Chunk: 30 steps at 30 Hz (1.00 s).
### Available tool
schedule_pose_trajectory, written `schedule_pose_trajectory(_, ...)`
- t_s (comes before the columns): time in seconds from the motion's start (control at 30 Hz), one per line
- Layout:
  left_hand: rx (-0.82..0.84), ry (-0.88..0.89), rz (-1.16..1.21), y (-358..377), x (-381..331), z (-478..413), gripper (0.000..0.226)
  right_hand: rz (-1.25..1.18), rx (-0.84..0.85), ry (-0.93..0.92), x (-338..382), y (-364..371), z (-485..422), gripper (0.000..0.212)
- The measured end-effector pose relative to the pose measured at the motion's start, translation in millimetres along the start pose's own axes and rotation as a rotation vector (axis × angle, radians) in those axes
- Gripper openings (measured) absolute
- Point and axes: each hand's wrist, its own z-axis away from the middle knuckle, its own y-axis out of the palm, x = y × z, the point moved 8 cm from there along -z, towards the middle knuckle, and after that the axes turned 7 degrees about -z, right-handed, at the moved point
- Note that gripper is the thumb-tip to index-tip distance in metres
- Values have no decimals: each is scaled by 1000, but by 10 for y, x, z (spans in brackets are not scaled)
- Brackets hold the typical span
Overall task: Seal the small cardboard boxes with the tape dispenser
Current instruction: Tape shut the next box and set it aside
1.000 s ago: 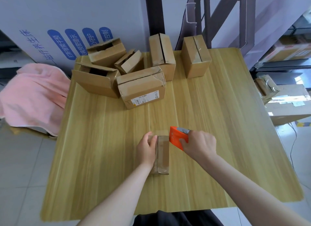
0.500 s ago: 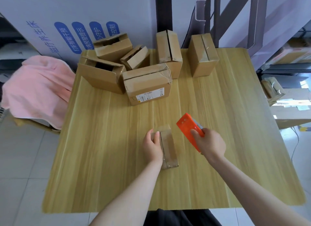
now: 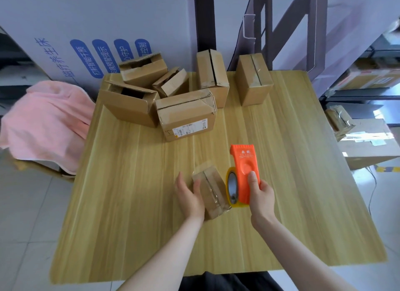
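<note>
Bracing the small, likely light brown cardboard box (image 3: pixel 213 190) with my flat left hand (image 3: pixel 189 196); my right hand (image 3: pixel 262 196) grips the orange plastic tape dispenser (image 3: pixel 244 163).

Both forearms were bare right up to the frame edge. The left hand (image 3: pixel 190 195) and right hand (image 3: pixel 263 195) were bare too, and the right thumbnail was short and plain. A dark garment (image 3: pixel 227 281), near black, showed between the forearms at the bottom edge; its cut was unclear.
</note>
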Motion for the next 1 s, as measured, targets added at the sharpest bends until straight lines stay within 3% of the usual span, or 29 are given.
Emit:
schedule_pose_trajectory(0.1, -108, 219, -120, -186, -179, 44, 33, 37, 15, -14, 4, 13, -8, 37)
schedule_pose_trajectory(0.17, -48, 344, -179, -161, -300, 57, 21, 55, 21, -38, 7, 35, -11, 37)
schedule_pose_trajectory(0.27, 51, 447, -324, -82, -374, 26, 30, 60, 48, -62, 4, 81, -1, 34)
schedule_pose_trajectory(0.5, 343, 346, -573, 131, -355, -253, 53, 118, 55, -85, 35, 127, -31, 41)
schedule_pose_trajectory(0.67, 562, 299, -788, 284, -419, -371, 41, 154, 75, -110, 86, 195, -35, 37)
schedule_pose_trajectory(0.73, 528, 277, -901, 264, -460, -401, 42, 158, 90, -112, 96, 215, -26, 34)
schedule_pose_trajectory(0.83, 467, 489, -915, 315, -650, -322, 66, 168, 102, -122, 104, 212, -8, 32)
schedule_pose_trajectory(0.9, 576, 505, -852, 404, -687, -233, 56, 166, 96, -128, 110, 187, -4, 32)
schedule_pose_trajectory(1.0, 609, 500, -875, 453, -764, -260, 29, 156, 89, -125, 111, 164, -8, 33)
